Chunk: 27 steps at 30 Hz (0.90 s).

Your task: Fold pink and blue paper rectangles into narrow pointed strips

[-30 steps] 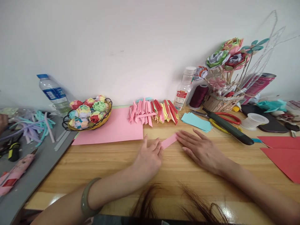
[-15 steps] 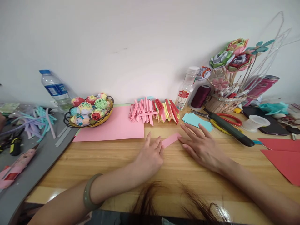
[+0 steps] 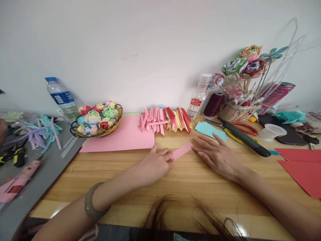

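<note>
A small pink paper strip (image 3: 182,151) lies slanted on the wooden table between my hands. At its left end, my left hand (image 3: 153,166) has its fingertips closed on the paper, the index finger raised a little. My right hand (image 3: 217,156) rests flat with fingers stretched out, its fingertips at the strip's right end. Just beyond that hand is a stack of light blue paper pieces (image 3: 209,130). Folded paper pieces in pink, red and yellow (image 3: 164,119) stand in a row behind the strip.
A basket of paper flowers (image 3: 97,118) sits on pink sheets (image 3: 120,140) at left, near a water bottle (image 3: 61,97). To the right are a utility knife (image 3: 247,139), scissors, a thread spool (image 3: 214,104) and red paper (image 3: 301,172). A glue gun (image 3: 22,179) lies far left.
My left hand has shifted slightly left and its raised finger has lowered. The right hand has barely moved. The view has shifted slightly.
</note>
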Available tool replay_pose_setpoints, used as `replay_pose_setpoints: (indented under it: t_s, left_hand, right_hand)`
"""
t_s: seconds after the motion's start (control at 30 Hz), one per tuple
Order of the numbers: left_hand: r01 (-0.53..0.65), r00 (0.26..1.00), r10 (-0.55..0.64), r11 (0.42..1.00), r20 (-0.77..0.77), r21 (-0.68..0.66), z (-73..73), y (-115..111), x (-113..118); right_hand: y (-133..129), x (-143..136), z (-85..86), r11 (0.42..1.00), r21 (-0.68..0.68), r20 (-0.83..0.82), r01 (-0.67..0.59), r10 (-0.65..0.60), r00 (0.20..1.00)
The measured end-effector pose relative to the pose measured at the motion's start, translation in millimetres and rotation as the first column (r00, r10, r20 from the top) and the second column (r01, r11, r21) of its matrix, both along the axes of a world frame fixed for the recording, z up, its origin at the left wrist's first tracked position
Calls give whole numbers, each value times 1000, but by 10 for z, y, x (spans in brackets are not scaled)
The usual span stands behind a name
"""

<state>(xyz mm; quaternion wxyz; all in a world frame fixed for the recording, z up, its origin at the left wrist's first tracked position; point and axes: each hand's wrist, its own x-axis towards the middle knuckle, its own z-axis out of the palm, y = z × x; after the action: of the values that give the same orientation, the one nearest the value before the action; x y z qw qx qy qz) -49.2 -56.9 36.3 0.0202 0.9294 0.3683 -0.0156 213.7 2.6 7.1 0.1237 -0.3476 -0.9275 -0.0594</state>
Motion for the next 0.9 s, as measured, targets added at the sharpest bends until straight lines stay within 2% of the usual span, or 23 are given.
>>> replay_pose_setpoints:
  t_s: [0.17, 0.27, 0.33, 0.47, 0.63, 0.7, 0.77, 0.9]
  left_hand:
    - [40, 993, -21, 986, 115, -165, 2, 98, -152]
    - [36, 988, -7, 982, 153, -186, -59, 140, -186]
    - [10, 983, 16, 990, 185, -141, -94, 157, -166]
    - [-108, 947, 90, 993, 307, 42, -119, 183, -83]
    - [-206, 908, 130, 966, 399, 155, -131, 162, -12]
    - [-173, 920, 96, 970, 381, 174, -149, 130, 16]
    - [-129, 926, 57, 977, 374, 170, -170, 96, 49]
    - [-96, 917, 42, 989, 398, 116, -205, 55, 108]
  right_hand:
    - [32, 26, -20, 994, -112, -98, 1, -12, 995]
    - [19, -13, -21, 987, -160, -144, -21, -2, 990]
    - [-10, -61, -16, 978, -199, -166, -56, 23, 986]
    - [-81, -150, -10, 962, -262, -251, -75, 7, 968]
    - [-154, -224, -20, 979, -202, -323, 8, -74, 943]
    - [-188, -258, -11, 981, -190, -325, 40, -101, 940]
    - [-228, -293, 16, 976, -219, -320, 20, -91, 943]
    - [-313, -352, 105, 943, -299, -325, -146, 44, 945]
